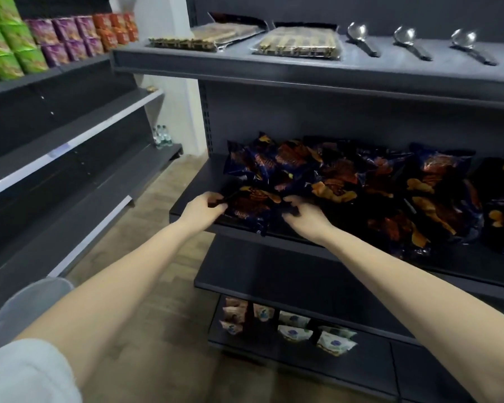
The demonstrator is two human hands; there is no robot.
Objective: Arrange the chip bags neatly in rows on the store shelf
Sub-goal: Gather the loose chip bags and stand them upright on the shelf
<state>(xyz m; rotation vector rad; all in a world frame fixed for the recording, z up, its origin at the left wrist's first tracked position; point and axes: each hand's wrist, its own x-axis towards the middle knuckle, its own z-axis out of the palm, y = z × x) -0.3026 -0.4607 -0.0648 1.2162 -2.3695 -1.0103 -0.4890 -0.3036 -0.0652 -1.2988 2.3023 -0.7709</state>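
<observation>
Several dark blue chip bags with orange chip pictures point(361, 181) lie in a loose heap on the middle dark shelf point(195, 181). One bag point(252, 206) lies at the shelf's front left edge, its lower end hanging over the lip. My left hand point(201, 209) pinches this bag's left side. My right hand point(306, 213) grips its right side. Both arms reach in from the bottom of the view. The far right bags are cut off by the frame edge.
The top shelf point(274, 66) holds flat packets point(300, 43) and three metal ladles point(361, 39). An empty shelf point(288, 274) sits just below the chips; small white pouches point(294, 327) lie lower. Left shelving carries green, purple and orange cups point(56, 39). Bottles point(162, 136) stand behind.
</observation>
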